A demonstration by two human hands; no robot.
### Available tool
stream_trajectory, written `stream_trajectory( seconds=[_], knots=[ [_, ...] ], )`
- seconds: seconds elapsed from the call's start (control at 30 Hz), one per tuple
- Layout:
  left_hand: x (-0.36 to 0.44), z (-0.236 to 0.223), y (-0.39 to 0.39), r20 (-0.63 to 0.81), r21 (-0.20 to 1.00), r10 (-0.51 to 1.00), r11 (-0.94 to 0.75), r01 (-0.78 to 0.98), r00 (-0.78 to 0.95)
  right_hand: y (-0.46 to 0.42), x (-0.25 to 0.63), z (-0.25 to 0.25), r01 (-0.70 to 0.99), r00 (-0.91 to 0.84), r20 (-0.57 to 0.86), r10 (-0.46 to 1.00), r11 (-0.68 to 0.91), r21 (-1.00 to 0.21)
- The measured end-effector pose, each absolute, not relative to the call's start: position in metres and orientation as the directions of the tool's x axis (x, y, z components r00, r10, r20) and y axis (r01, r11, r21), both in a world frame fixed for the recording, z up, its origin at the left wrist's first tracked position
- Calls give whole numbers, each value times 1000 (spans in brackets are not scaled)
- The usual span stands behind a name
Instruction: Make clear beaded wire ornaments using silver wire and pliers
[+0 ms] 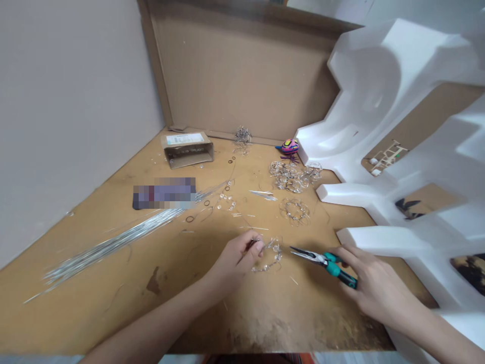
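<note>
While a person bends over a scuffed wooden work surface, the left hand and right hand meet near the board's near edge. The left fingers are curled together, pinching the end of a beaded wire piece, which lies at 3 o'clock from that hand, with a small dark spot visible between the fingertips. The right fingers wrap around the teal handles of needle-nose pliers, whose slim nose points toward 9 o'clock, just apart from the wire. Beyond, at about 1 o'clock from the hands, lie a finished wire ring with beads and a tangled cluster of similar rings. A bright pink-and-blue patterned ornament sits near 12 o'clock beside white foam packaging, which rises along the 3 o'clock side. A long bundle of straight silver wires fans across the 9 o'clock side, below a pixel-blurred flat object and a small cardboard box. Loose wire snippets and small dark rings are scattered across the board.
</note>
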State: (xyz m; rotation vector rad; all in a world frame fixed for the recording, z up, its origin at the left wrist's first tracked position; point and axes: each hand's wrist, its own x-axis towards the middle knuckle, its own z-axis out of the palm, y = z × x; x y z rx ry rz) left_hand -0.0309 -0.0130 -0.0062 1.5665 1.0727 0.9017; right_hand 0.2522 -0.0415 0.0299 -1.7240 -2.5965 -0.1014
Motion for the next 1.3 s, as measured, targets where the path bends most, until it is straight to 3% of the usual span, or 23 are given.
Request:
stream_trajectory(
  seconds=[0.27, 0.77, 1.07, 1.3],
  knots=[
    [-29, -10, -12, 65, 943, 943, -166, 289, 327, -42, 225, 38, 878, -478, 219, 851, 458, 138],
    [-29, -10, -15, 194, 859, 916, -331, 390, 351, -40, 209, 32, 882, -466, 256, 847, 421, 210],
    [-29, -10, -11, 45, 963, 935, -134, 234, 353, -35, 208, 32, 842, -537, 332, 776, 473, 259],
    [-28, -5, -10, -15, 981, 929, -58, 187, 369, -31, 207, 37, 814, -571, 279, 773, 488, 314]
  ],
)
